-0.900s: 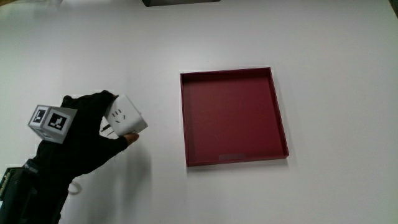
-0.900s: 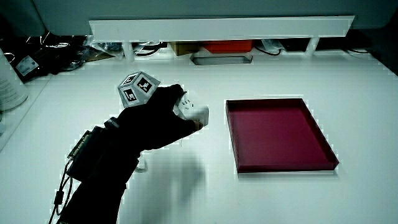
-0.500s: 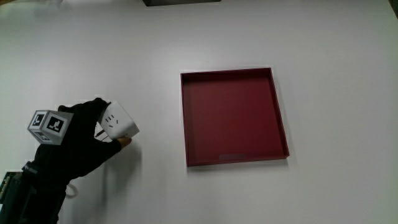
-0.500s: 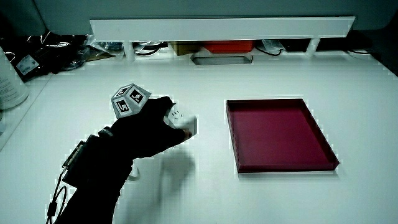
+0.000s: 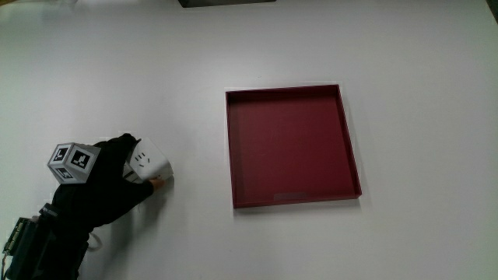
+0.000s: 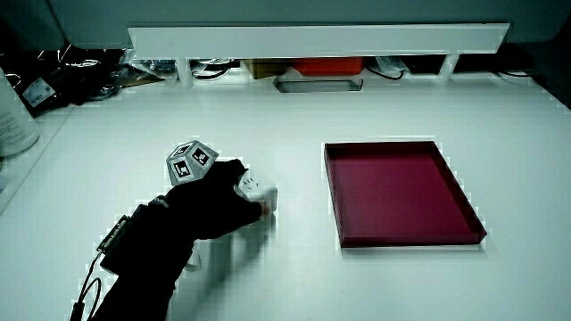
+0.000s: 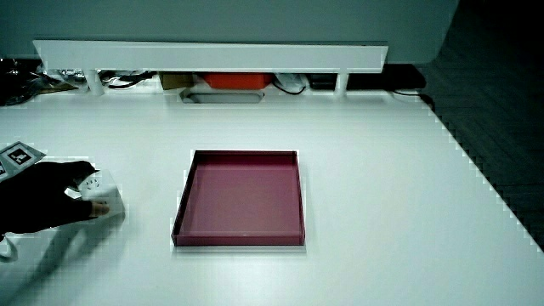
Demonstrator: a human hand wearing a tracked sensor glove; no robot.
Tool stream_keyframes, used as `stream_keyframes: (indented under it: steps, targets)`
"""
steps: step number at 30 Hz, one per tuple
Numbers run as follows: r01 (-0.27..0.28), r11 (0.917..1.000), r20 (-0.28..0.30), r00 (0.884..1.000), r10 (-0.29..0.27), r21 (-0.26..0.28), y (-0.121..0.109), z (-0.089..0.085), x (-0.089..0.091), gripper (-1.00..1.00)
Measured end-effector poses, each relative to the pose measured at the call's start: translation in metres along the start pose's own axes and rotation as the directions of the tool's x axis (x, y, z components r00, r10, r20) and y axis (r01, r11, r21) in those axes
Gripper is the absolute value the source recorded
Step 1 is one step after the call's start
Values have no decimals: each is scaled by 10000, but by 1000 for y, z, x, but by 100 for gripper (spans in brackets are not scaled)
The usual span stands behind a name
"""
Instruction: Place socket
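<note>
From above, the socket (image 5: 149,162) sits lower and nearer the person than half a second ago, now down on the white table (image 5: 420,62), well apart from the red tray (image 5: 292,145). Its holed face points upward; it is a blocky cube with no clear long axis. The hand (image 5: 105,187) wraps around it, fingers curled against its sides.

In a side view the socket (image 6: 258,192) rests on the table beside the tray (image 6: 401,192), the hand (image 6: 203,210) clasping it.

In a side view the hand (image 7: 42,204) grips the socket (image 7: 104,194), thumb on top, apart from the tray (image 7: 240,198).
</note>
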Motion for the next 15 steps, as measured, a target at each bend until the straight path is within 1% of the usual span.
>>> stream_keyframes:
  steps: [3, 5, 6, 7, 8, 9, 11, 15]
  targets:
    - [-48, 9999, 253, 9997, 51, -115, 0, -2, -3, 0]
    - [-107, 9999, 443, 9990, 108, -9, 1, -4, -7, 0]
    - [-139, 9999, 345, 9993, 139, -10, 1, -3, -6, 0]
    - [-50, 10000, 420, 9991, 51, -13, 1, -2, -4, 0]
    - [-87, 10000, 454, 9989, 88, -29, 1, -3, -4, 0]
    - [-113, 9999, 374, 9992, 114, -11, 2, -4, -6, -4]
    - [-75, 10000, 553, 9984, 78, -58, 1, -4, -7, -11]
    - [-88, 10000, 477, 9988, 89, -10, 3, -5, -7, -25]
